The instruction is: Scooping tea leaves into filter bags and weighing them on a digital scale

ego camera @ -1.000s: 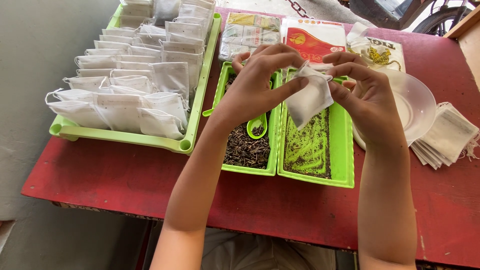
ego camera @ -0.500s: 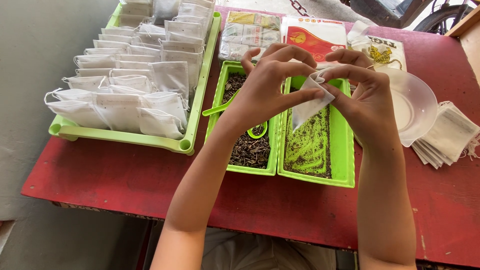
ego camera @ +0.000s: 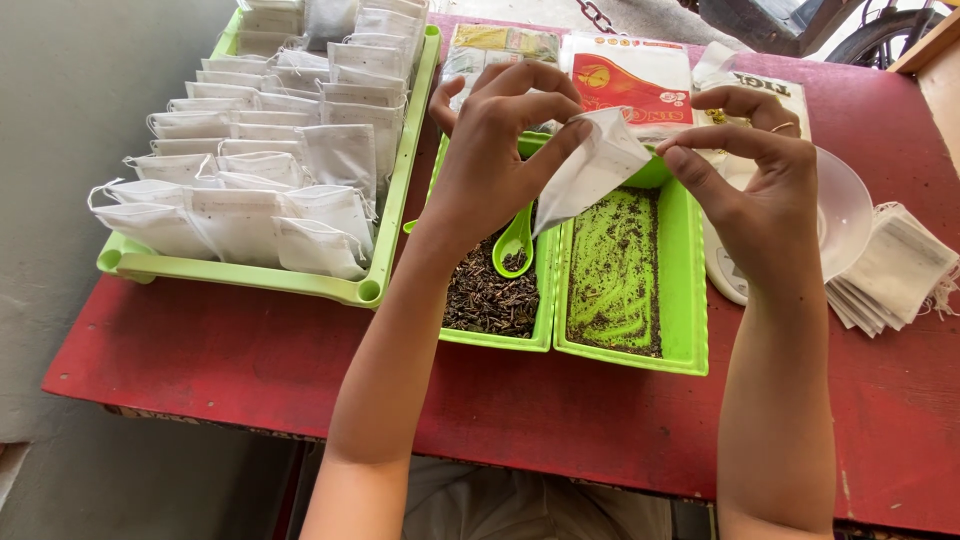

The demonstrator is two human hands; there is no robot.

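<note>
Sachet (ego camera: 592,165), white, creased, slanting down-left

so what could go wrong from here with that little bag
1. The left hand alone pinches the white filter bag; the right hand is apart, so it could slip into the green trays.
2. If tilted, any contents might spill.
3. The green scoop lying below could be knocked.

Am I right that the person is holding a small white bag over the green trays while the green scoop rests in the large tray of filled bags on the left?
Not quite: the head view shows the green scoop resting in the narrow green tray of dark leaves, not among the filled bags. The rest is right.
</note>
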